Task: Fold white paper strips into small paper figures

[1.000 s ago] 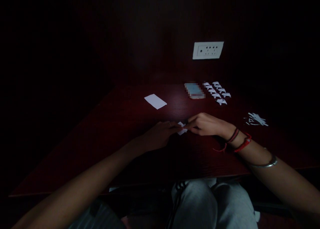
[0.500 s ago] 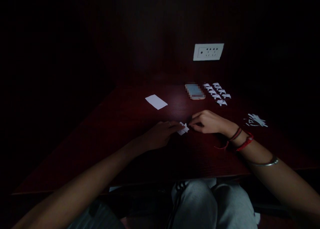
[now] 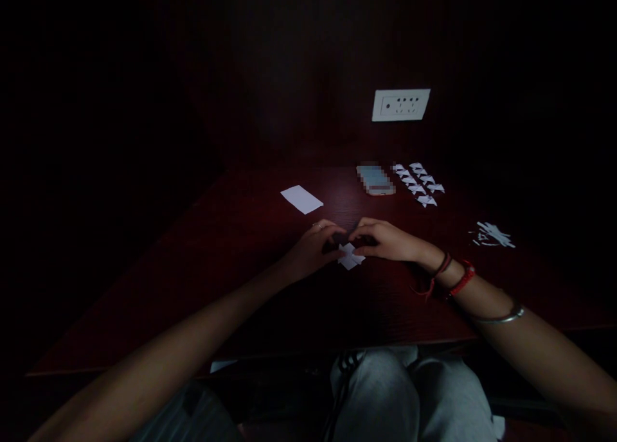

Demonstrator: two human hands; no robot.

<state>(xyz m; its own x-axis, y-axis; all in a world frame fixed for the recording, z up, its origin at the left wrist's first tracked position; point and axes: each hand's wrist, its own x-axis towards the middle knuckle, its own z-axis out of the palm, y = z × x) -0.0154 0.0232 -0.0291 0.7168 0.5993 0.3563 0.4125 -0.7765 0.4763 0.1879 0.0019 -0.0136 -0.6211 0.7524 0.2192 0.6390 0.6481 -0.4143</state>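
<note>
The left hand (image 3: 313,249) and right hand (image 3: 386,240), half-open, are resting thumbs on folded paper (image 3: 350,262) between them, likely light, creasable, best edge-pinched.

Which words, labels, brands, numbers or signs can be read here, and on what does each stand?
None can be read.
Phone: screen pixelated, so nothing is legible.
Wall socket: holes show, but no readable lettering.
White sheet and folded paper: no writing discernible.
</note>
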